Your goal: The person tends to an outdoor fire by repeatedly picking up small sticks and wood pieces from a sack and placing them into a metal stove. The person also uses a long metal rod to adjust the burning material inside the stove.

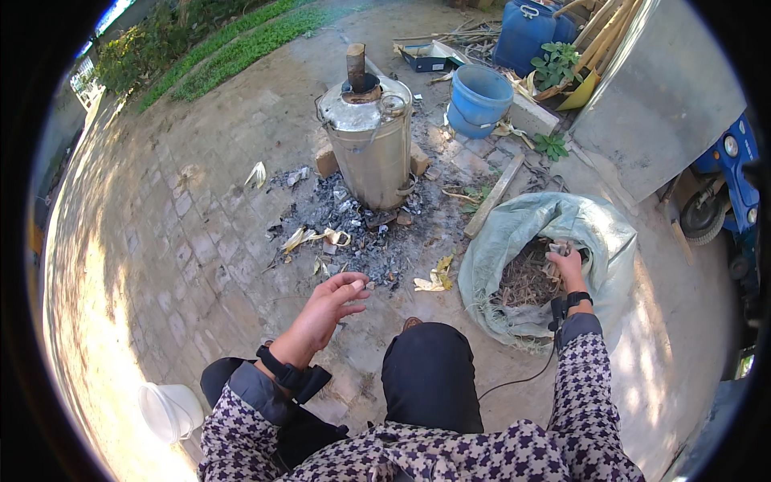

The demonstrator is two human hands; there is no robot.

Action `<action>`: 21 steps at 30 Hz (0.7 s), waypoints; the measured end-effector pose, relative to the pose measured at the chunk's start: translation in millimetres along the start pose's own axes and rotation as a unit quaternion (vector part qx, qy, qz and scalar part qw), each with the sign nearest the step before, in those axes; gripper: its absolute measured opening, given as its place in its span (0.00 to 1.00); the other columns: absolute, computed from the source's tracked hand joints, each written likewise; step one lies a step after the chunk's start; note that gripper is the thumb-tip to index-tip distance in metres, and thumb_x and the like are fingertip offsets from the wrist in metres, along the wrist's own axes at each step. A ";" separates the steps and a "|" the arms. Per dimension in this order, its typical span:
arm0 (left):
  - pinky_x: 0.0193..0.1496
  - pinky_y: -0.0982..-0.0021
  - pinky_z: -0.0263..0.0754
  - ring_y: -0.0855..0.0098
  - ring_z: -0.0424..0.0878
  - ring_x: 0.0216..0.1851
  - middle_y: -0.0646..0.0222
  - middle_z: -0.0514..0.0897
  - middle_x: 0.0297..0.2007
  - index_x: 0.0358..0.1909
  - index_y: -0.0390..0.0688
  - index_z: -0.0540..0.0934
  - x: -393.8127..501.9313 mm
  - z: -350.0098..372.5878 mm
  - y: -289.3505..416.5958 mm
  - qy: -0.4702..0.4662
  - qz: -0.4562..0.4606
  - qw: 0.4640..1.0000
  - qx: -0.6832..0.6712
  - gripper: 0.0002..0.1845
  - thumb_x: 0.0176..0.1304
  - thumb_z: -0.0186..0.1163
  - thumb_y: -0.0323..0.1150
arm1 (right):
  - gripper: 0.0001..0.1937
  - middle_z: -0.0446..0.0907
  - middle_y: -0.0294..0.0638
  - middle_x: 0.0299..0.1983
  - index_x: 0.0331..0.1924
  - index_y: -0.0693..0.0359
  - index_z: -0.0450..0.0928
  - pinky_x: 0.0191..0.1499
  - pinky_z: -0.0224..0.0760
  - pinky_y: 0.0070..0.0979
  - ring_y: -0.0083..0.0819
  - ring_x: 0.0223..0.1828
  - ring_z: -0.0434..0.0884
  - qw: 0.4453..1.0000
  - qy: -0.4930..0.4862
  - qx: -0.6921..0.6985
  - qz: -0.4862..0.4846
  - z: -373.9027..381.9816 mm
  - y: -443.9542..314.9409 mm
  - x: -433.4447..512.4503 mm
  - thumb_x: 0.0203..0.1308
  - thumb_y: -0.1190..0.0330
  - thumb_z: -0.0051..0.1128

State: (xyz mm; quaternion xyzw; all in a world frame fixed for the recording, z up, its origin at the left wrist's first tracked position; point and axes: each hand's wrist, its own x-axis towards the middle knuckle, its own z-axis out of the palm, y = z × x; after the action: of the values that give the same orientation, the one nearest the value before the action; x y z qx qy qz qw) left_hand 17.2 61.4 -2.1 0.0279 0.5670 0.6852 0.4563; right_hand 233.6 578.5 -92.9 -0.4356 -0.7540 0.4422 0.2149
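My right hand (567,267) reaches into the mouth of a pale green woven sack (482,253) and pinches a greyish scrap (561,247), too small to identify exactly. The sack's rim is rolled outward, and brown dry twigs and plant scraps (525,274) fill its inside. Held in mid-air over the paving, my left hand (328,304) has its fingers apart and nothing in them. Ahead of it stands a metal water boiler (374,156) with a rusty chimney pipe (356,67) on top. Grey ash and charred bits (355,232) lie around the boiler's base.
Bricks (326,160) flank the boiler. A blue bucket (480,99), a blue plastic drum (525,36) and a wooden plank (495,196) are beyond the sack. A white bucket (170,413) is at left. Corn husks (301,238) litter the ground; a blue vehicle (738,162) is at right.
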 end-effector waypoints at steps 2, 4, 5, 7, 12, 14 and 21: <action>0.52 0.70 0.71 0.73 0.76 0.51 0.70 0.77 0.49 0.53 0.40 0.75 -3.8 -0.6 -0.3 -0.007 0.003 1.000 0.006 0.19 0.68 0.57 0.42 | 0.24 0.83 0.44 0.35 0.43 0.64 0.79 0.43 0.73 0.33 0.39 0.35 0.82 0.990 -0.001 -0.138 -0.011 -8.4 -8.3 -4.1 0.37 0.64 0.70; 0.53 0.70 0.71 0.73 0.75 0.52 0.69 0.77 0.50 0.53 0.41 0.75 -7.8 -2.4 -0.4 -0.009 0.007 1.000 0.019 0.19 0.68 0.56 0.42 | 0.24 0.83 0.44 0.36 0.43 0.64 0.78 0.43 0.73 0.32 0.39 0.36 0.82 0.945 0.013 -0.324 -0.031 -12.1 -15.6 -8.8 0.38 0.63 0.70; 0.54 0.69 0.72 0.72 0.75 0.52 0.68 0.77 0.52 0.53 0.41 0.75 -9.0 -3.1 -1.3 -0.011 0.011 1.000 0.024 0.19 0.68 0.56 0.43 | 0.24 0.82 0.43 0.36 0.43 0.66 0.78 0.42 0.72 0.30 0.35 0.35 0.81 0.973 0.044 -0.221 -0.046 -11.0 -18.0 -10.1 0.40 0.63 0.69; 0.52 0.70 0.71 0.73 0.75 0.51 0.69 0.77 0.49 0.53 0.41 0.75 -12.8 -4.4 -3.5 -0.003 0.011 1.000 0.023 0.19 0.68 0.57 0.43 | 0.23 0.82 0.42 0.35 0.43 0.66 0.78 0.41 0.72 0.30 0.33 0.34 0.81 0.998 0.053 0.001 0.026 -10.0 -25.8 -13.3 0.41 0.63 0.69; 0.49 0.71 0.70 0.75 0.76 0.48 0.71 0.79 0.43 0.51 0.41 0.75 -19.6 -10.8 -8.4 0.018 0.017 0.999 0.038 0.18 0.67 0.57 0.43 | 0.16 0.81 0.40 0.32 0.38 0.68 0.77 0.35 0.72 0.30 0.29 0.29 0.79 0.999 0.044 -0.007 0.030 8.7 -42.6 -25.2 0.44 0.69 0.66; 0.49 0.71 0.70 0.75 0.76 0.47 0.71 0.79 0.43 0.51 0.41 0.75 -21.3 -13.3 -8.6 0.024 0.018 0.999 0.039 0.18 0.67 0.57 0.43 | 0.16 0.81 0.40 0.31 0.38 0.69 0.77 0.35 0.72 0.30 0.29 0.28 0.79 0.999 0.025 0.011 0.046 23.0 -51.0 -29.8 0.44 0.69 0.66; 0.47 0.72 0.69 0.77 0.76 0.44 0.71 0.79 0.41 0.49 0.42 0.77 -20.9 -12.3 -13.3 0.046 0.026 0.998 0.045 0.17 0.65 0.59 0.43 | 0.15 0.79 0.38 0.31 0.38 0.68 0.76 0.33 0.71 0.29 0.30 0.27 0.78 0.990 -0.052 0.098 0.082 67.2 -77.9 -54.5 0.45 0.71 0.64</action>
State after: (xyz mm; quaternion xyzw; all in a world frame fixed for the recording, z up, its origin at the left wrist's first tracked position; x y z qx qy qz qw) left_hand 30.4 37.6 -7.1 0.0315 0.6168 0.6712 0.4099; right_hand 178.3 482.2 -57.7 -0.4495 -0.6789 0.5519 0.1803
